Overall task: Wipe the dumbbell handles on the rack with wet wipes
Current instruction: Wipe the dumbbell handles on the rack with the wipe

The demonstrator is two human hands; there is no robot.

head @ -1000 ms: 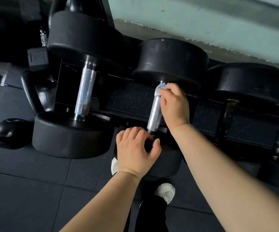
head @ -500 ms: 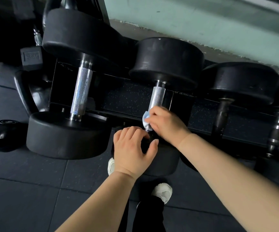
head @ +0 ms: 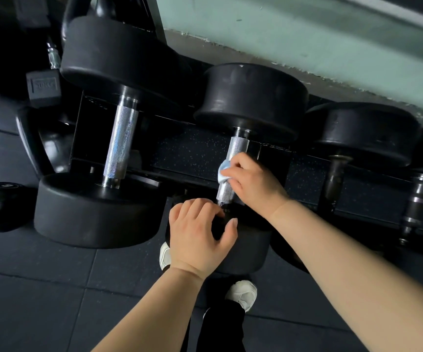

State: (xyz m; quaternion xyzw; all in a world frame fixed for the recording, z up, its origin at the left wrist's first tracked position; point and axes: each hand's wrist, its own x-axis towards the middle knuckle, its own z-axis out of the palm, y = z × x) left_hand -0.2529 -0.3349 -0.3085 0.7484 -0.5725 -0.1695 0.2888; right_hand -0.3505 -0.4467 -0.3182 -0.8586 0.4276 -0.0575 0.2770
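Here the right hand point(head: 253, 181) pinches a small pale-blue wet wipe point(head: 223, 171) against the knurled chrome handle point(head: 238, 148) of the middle black rubber dumbbell point(head: 251, 97) on the dark metal rack point(head: 373, 199), while the left hand point(head: 200, 237) clasps its near head point(head: 246, 250), so wiping is mid-handle and next likely needs a stroke over the bare upper stretch

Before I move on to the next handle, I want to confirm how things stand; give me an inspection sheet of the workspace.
Surface: black rubber floor tiles; dumbbells lie across the black rack.
Job's things: blue-white wet wipe pressed on the middle dumbbell handle; left dumbbell handle bare, shiny; darker handles further right.
Clutter: kettlebell beside the rack's left end.
Hands: right hand grips the wet wipe against the handle; left hand grips that dumbbell's near head.
Cables: nothing seen.
Surroundings: pale green wall behind; white shoes below.
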